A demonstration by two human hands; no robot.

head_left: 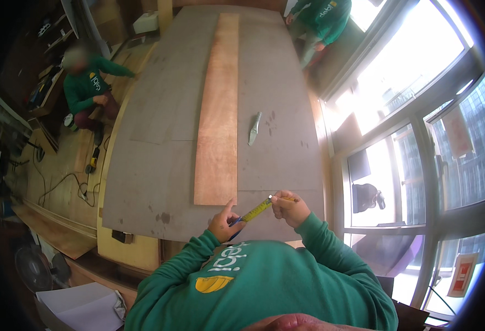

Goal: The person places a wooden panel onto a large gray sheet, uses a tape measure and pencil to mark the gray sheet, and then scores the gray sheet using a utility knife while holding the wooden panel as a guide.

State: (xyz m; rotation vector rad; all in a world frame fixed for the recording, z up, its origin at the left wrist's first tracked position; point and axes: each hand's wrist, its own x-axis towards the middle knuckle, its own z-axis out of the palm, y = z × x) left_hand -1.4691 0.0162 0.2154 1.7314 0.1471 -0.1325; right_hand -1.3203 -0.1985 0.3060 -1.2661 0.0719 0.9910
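Note:
My left hand (220,225) is closed round the blue case of a tape measure (234,223), with its index finger pointing up toward the plank's near end. A short length of yellow tape (256,209) slants up to my right hand (291,209), whose fingers pinch at the tape's end. What looks like a pencil (293,199) sticks out sideways from that same hand. Just beyond my left hand, a long reddish-brown wooden plank (217,127) lies lengthwise on the grey worktable (154,127). A pale green, narrow tool (254,129), its kind unclear, rests right of the plank.
On the left, a person in green (90,88) crouches beside the table; another stands at its far right (322,22). A yellow-black power tool (92,161) and cables lie on the left floor. Bright windows (391,149) line the right. A fan (35,269) stands lower left.

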